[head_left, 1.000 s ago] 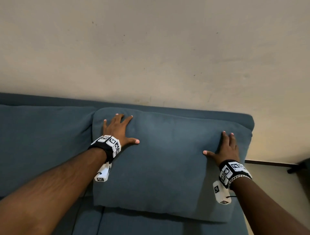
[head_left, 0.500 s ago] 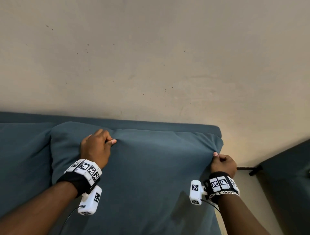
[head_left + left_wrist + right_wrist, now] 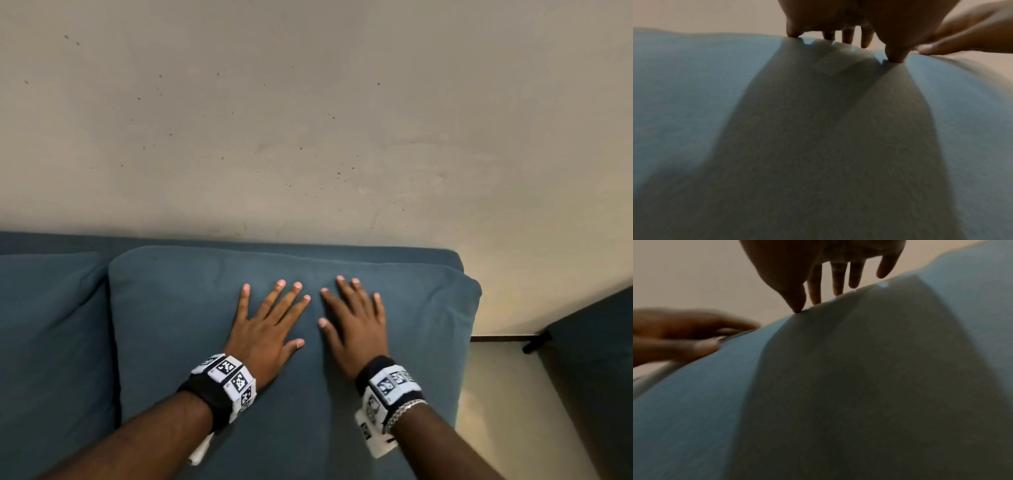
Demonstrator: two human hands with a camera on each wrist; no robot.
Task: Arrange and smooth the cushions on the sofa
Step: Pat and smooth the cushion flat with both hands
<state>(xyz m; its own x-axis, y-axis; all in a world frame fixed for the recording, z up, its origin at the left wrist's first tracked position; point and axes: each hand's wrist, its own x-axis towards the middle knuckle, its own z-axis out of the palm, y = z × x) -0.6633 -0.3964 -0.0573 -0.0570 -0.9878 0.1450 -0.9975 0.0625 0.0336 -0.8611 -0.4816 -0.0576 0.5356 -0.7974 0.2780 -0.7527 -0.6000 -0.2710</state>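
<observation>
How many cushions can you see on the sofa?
2: one cushion under both hands, and another cushion left of it, partly cut off. More may be out of view.

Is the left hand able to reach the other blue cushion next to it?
Probably yes. The left hand lies flat on the blue fabric back cushion, and the neighbouring blue cushion sits right beside it with nothing between.

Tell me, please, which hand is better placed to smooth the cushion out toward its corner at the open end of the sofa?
Probably the right hand: it lies flat on the cushion nearer that end, while the left hand lies beside it, farther away.
</observation>
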